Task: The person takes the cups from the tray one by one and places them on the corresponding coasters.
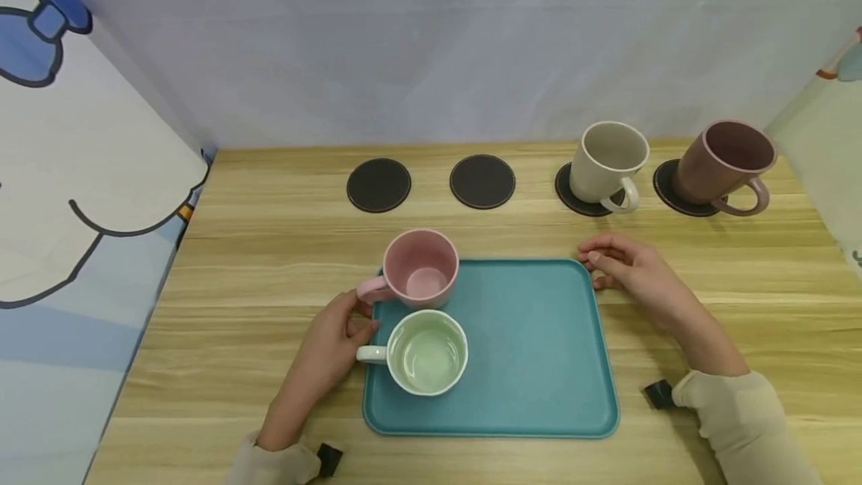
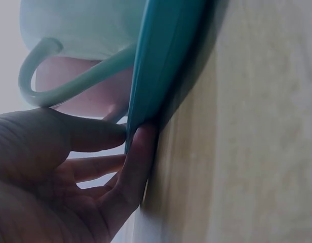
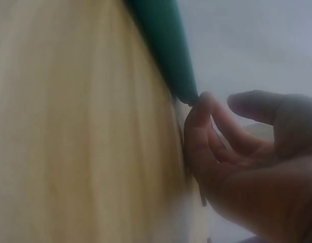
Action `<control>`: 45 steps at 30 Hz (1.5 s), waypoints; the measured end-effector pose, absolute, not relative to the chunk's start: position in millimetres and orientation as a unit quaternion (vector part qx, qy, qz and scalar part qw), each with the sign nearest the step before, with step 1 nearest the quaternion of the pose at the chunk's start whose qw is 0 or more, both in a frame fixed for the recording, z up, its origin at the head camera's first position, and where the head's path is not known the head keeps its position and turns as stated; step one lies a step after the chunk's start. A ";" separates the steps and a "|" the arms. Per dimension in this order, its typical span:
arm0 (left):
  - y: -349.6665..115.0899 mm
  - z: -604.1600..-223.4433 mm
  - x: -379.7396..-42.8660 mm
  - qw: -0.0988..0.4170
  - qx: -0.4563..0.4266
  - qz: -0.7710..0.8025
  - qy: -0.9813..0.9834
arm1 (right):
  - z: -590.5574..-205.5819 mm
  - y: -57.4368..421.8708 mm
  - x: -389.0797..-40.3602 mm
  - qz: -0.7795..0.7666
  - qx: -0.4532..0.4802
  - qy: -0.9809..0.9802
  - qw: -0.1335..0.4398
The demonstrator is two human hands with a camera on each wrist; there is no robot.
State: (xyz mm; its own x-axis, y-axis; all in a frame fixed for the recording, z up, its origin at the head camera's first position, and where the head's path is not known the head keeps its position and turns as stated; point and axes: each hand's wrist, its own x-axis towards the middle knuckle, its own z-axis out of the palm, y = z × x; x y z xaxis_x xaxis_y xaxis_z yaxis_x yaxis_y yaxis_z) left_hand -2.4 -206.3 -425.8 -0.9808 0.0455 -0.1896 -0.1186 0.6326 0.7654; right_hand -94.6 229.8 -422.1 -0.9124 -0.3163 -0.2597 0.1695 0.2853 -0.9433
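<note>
A teal tray [image 1: 525, 350] lies on the wooden table, bearing a pink mug [image 1: 420, 268] at its far left and a pale green cup [image 1: 427, 354] in front of that. Both handles point left over the tray's rim. My left hand [image 1: 330, 339] pinches the tray's left edge, thumb above and fingers beneath, as the left wrist view shows. At the far right corner is my right hand [image 1: 633, 275], its bent fingers [image 3: 199, 114] right at the rim and its thumb held apart from it.
Along the back of the table lie two black coasters [image 1: 378, 185] [image 1: 482, 181]. A cream mug [image 1: 599, 171] and a brown mug [image 1: 720, 171] stand on two more at the right. A white cloth [image 1: 438, 43] hangs behind the table's back edge.
</note>
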 end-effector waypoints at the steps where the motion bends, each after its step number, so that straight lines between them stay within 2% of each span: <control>1: -206.1 -425.7 -2.0 0.098 -0.020 0.431 0.897 | -421.7 229.7 -93.9 -0.579 -0.052 0.788 0.204; 8: -209.9 -419.6 -0.1 0.113 -0.024 0.437 0.892 | -425.4 231.0 -90.9 -0.515 -0.102 0.827 0.200; 15: -208.6 -405.8 1.1 0.058 0.025 0.425 0.903 | -429.1 230.1 -93.5 -0.500 -0.122 0.837 0.185; 26: -212.6 -402.5 -1.1 0.032 0.072 0.480 0.873 | -427.1 230.1 -94.9 -0.495 -0.112 0.839 0.197; 33: -222.3 -398.8 -13.5 0.074 0.114 0.491 0.861 | -425.8 230.8 -96.2 -0.500 -0.109 0.835 0.201; 40: -229.1 -399.9 -27.6 0.161 0.176 0.526 0.816 | -426.9 231.5 -96.3 -0.508 -0.106 0.831 0.201; 45: -230.2 -404.4 -29.8 0.190 0.203 0.548 0.789 | -427.7 232.1 -96.0 -0.511 -0.105 0.830 0.198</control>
State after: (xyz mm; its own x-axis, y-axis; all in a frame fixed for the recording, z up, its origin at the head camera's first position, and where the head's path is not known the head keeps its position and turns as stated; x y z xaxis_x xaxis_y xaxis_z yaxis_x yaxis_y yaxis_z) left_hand -29.8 -230.2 -404.4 -0.8452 0.5287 -0.0779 0.1117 0.3173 0.9417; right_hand -96.0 232.1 -427.7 -0.8995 -0.3764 -0.2219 0.0284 0.4564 -0.8893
